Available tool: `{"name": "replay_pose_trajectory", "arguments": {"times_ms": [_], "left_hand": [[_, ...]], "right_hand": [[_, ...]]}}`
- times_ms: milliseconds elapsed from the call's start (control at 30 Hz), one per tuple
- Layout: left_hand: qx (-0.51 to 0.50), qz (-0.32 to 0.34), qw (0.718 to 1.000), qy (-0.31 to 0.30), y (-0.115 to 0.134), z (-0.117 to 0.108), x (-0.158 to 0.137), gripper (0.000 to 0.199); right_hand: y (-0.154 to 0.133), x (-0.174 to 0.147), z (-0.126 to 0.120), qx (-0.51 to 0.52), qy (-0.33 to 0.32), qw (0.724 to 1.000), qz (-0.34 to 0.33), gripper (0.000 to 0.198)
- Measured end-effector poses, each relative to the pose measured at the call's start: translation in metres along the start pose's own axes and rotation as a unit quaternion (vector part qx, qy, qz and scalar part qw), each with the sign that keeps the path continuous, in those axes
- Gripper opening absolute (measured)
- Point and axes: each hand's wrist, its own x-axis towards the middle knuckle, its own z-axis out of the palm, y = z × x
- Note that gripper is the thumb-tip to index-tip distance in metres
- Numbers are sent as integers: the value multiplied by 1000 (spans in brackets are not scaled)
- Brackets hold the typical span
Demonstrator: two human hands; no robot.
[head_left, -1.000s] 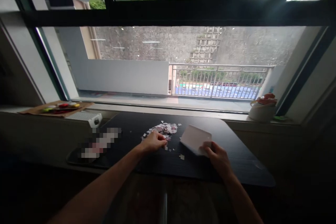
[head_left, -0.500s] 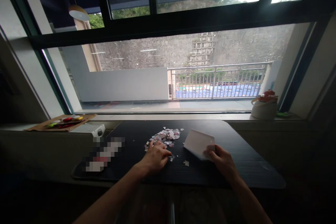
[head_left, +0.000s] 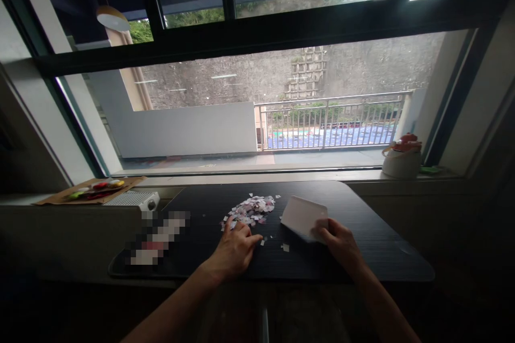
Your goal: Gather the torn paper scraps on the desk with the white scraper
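Note:
A heap of small torn paper scraps [head_left: 257, 207] lies on the black table [head_left: 374, 241]. My left hand [head_left: 236, 249] rests at the heap's near edge, palm down, fingers apart and touching the scraps there. The thumb points right, close to a few stray bits. In my right hand [head_left: 341, 240] is a white, rectangular, shallow tray-like piece [head_left: 302, 214], gripped at its right end between thumb and fingers. It is tilted just right of the heap, and its underside is hidden. One loose paper scrap [head_left: 285, 247] lies between the two hands.
A blurred-out item [head_left: 159, 241] lies on the table's left side. Beyond the table, a white heater-like unit [head_left: 139, 201] and a brown board with colourful pieces [head_left: 96, 188] are at the left. A white jug with a red lid [head_left: 401, 161] stands on the windowsill at right.
The view has shifted slightly. My left hand has drawn back a little toward me at the heap's edge. The white tray-like piece stays in my right hand, almost unmoved.

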Motion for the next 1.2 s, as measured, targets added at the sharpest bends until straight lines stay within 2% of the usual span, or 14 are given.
{"name": "replay_pose_trajectory", "arguments": {"times_ms": [200, 300, 433, 633, 733, 833, 1033, 1100, 1200], "left_hand": [[-28, 20, 999, 7, 2, 1, -11, 27], [-55, -5, 998, 19, -4, -5, -22, 26], [-66, -67, 993, 73, -23, -8, -35, 25], [-73, -137, 972, 176, -51, 5, -51, 24], [-78, -157, 960, 219, -61, 17, -56, 24], [-91, -168, 949, 249, -64, 25, -57, 23], [-99, -184, 937, 280, -62, 27, -56, 22], [-104, -187, 936, 278, -61, 27, -57, 22], [-104, -193, 935, 277, -60, 26, -57, 22]], "right_hand": [[-4, -1, 0, 4, 10, 1000, -1, 21], [-5, -1, -1, 20, 14, 1000, -3, 23], [-7, -7, 3, 49, 21, 999, 9, 29], [-19, -24, 19, 27, -71, 997, -14, 20], [-25, -26, 19, -11, -44, 999, -9, 22], [-30, -29, 20, -11, -17, 1000, -11, 22], [-35, -50, 36, 56, -75, 996, -1, 20], [-32, -53, 31, 43, -77, 996, 6, 18], [-25, -51, 7, 9, -48, 999, 20, 19]]}}
